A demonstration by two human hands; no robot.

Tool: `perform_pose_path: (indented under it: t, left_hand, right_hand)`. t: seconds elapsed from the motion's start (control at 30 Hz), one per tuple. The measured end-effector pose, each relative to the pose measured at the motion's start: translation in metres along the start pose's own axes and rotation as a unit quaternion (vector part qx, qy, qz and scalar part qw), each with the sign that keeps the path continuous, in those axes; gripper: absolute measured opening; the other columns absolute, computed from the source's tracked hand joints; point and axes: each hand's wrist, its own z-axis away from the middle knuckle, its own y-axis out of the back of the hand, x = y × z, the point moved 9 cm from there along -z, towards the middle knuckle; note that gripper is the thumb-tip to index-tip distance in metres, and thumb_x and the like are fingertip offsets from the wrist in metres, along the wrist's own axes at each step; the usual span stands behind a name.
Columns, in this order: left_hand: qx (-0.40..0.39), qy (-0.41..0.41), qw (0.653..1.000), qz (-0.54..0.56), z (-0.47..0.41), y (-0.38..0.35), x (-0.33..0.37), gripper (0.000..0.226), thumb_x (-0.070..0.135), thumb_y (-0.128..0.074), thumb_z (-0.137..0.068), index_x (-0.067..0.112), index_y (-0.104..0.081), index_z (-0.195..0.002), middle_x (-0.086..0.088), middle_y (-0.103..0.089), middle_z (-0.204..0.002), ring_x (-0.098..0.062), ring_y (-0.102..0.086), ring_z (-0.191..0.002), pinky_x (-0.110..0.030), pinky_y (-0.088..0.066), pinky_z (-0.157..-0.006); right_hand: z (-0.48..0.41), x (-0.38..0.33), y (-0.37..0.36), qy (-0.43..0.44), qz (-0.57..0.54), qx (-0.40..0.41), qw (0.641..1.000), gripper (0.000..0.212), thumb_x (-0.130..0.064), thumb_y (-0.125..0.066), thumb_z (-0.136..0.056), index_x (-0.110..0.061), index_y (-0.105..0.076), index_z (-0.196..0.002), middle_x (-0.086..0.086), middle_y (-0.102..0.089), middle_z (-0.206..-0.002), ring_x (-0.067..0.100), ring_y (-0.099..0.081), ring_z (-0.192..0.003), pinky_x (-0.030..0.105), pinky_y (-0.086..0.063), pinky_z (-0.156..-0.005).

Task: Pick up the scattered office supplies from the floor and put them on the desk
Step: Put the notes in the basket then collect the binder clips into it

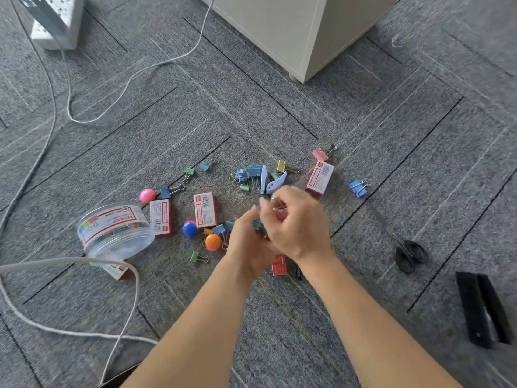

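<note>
The grey carpet-tile floor [391, 121] carries scattered binder clips [359, 187], red-and-white staple boxes [205, 210], and pink [147, 195], blue [190, 229] and orange [213, 241] balls. A clear tub [114, 231] lies on its side, with black scissors [409, 254], white cables [126, 88] and a power strip [56, 23].

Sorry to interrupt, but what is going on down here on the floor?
A person is gathering spilled supplies off the carpet. The left hand cups a green clip, and the right hand pinches what looks like another clip's wire handle just above it. Staple boxes, coloured balls, a clear tub and scissors lie around them.
</note>
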Motion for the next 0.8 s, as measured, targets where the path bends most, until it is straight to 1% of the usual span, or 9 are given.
perform_pose_path:
  t: [0.07, 0.17, 0.27, 0.33, 0.43, 0.53, 0.57, 0.63, 0.8]
  left_hand:
    - [-0.038, 0.003, 0.998, 0.049, 0.003, -0.005, -0.003, 0.042, 0.03, -0.039, -0.1, -0.002, -0.067, -0.1, -0.019, -0.066, -0.09, -0.031, -0.067, -0.082, -0.039, -0.059, -0.069]
    - [0.0, 0.022, 0.994, 0.105, 0.005, 0.007, -0.004, 0.046, 0.03, -0.039, -0.101, -0.006, -0.067, -0.105, -0.023, -0.067, -0.098, -0.033, -0.067, -0.092, -0.043, -0.059, -0.082]
    - [0.11, 0.021, 0.989, 0.099, 0.014, 0.033, 0.001, 0.039, 0.037, -0.047, -0.099, 0.003, -0.066, -0.102, -0.016, -0.066, -0.087, -0.025, -0.065, -0.074, -0.032, -0.057, -0.056]
    - [0.154, -0.002, 0.985, 0.071, 0.023, 0.049, 0.013, 0.031, 0.037, -0.054, -0.096, 0.01, -0.07, -0.093, -0.011, -0.063, -0.081, -0.02, -0.059, -0.07, -0.025, -0.053, -0.05]
    - [0.168, -0.027, 0.984, 0.054, 0.036, 0.06, 0.034, 0.027, 0.035, -0.058, -0.093, 0.01, -0.068, -0.09, -0.01, -0.063, -0.076, -0.02, -0.059, -0.069, -0.027, -0.052, -0.052]
    - [0.172, -0.05, 0.984, 0.012, 0.047, 0.062, 0.055, 0.023, 0.033, -0.059, -0.092, 0.012, -0.068, -0.089, -0.008, -0.066, -0.071, -0.018, -0.06, -0.059, -0.027, -0.05, -0.054]
    - [0.182, -0.054, 0.982, 0.002, 0.05, 0.063, 0.062, 0.021, 0.032, -0.061, -0.091, 0.012, -0.067, -0.086, -0.007, -0.065, -0.068, -0.017, -0.059, -0.055, -0.026, -0.049, -0.051]
    - [0.19, -0.059, 0.98, 0.008, 0.057, 0.067, 0.073, 0.021, 0.03, -0.064, -0.09, 0.009, -0.064, -0.086, -0.01, -0.063, -0.069, -0.018, -0.055, -0.056, -0.022, -0.047, -0.044]
    - [0.202, -0.078, 0.976, 0.001, 0.07, 0.087, 0.095, 0.022, 0.027, -0.064, -0.09, 0.006, -0.059, -0.084, -0.011, -0.058, -0.067, -0.017, -0.049, -0.061, -0.02, -0.043, -0.04]
  right_hand:
    - [0.005, -0.008, -0.014, 0.038, 0.075, -0.048, 0.995, 0.04, -0.05, -0.051, -0.092, -0.016, -0.062, -0.075, -0.003, -0.06, -0.075, 0.017, -0.053, -0.074, 0.029, -0.046, -0.056]
    - [0.011, -0.011, -0.016, 0.064, 0.011, -0.091, 0.994, 0.051, -0.047, -0.035, -0.101, -0.014, -0.065, -0.077, -0.002, -0.062, -0.077, 0.018, -0.052, -0.077, 0.036, -0.047, -0.068]
    - [-0.004, -0.001, -0.002, 0.016, -0.097, -0.064, 0.993, 0.048, -0.034, -0.033, -0.103, -0.011, -0.069, -0.082, 0.0, -0.066, -0.08, 0.015, -0.058, -0.079, 0.036, -0.046, -0.078]
    - [-0.024, 0.004, -0.006, -0.027, -0.104, -0.057, 0.993, 0.046, -0.034, -0.034, -0.102, -0.009, -0.069, -0.086, 0.003, -0.066, -0.084, 0.015, -0.059, -0.083, 0.037, -0.047, -0.08]
    - [-0.053, -0.002, -0.044, -0.02, 0.0, -0.114, 0.993, 0.04, -0.039, -0.041, -0.1, -0.009, -0.066, -0.11, 0.01, -0.064, -0.112, 0.024, -0.055, -0.108, 0.038, -0.045, -0.092]
    - [-0.063, -0.009, -0.104, 0.028, 0.187, -0.243, 0.951, 0.048, -0.046, -0.041, -0.1, -0.02, -0.046, -0.14, 0.015, -0.04, -0.15, 0.036, -0.034, -0.137, 0.051, -0.029, -0.113]
    - [-0.063, -0.004, -0.118, 0.035, 0.251, -0.269, 0.929, 0.048, -0.047, -0.039, -0.1, -0.024, -0.041, -0.142, 0.016, -0.034, -0.153, 0.038, -0.03, -0.139, 0.054, -0.026, -0.113]
    - [-0.062, 0.005, -0.129, 0.051, 0.332, -0.269, 0.903, 0.043, -0.045, -0.039, -0.1, -0.024, -0.041, -0.138, 0.018, -0.037, -0.147, 0.041, -0.036, -0.131, 0.055, -0.03, -0.107]
    - [-0.061, 0.01, -0.128, 0.134, 0.354, -0.184, 0.907, 0.029, -0.034, -0.056, -0.097, -0.011, -0.053, -0.114, 0.02, -0.053, -0.109, 0.037, -0.051, -0.093, 0.05, -0.049, -0.074]
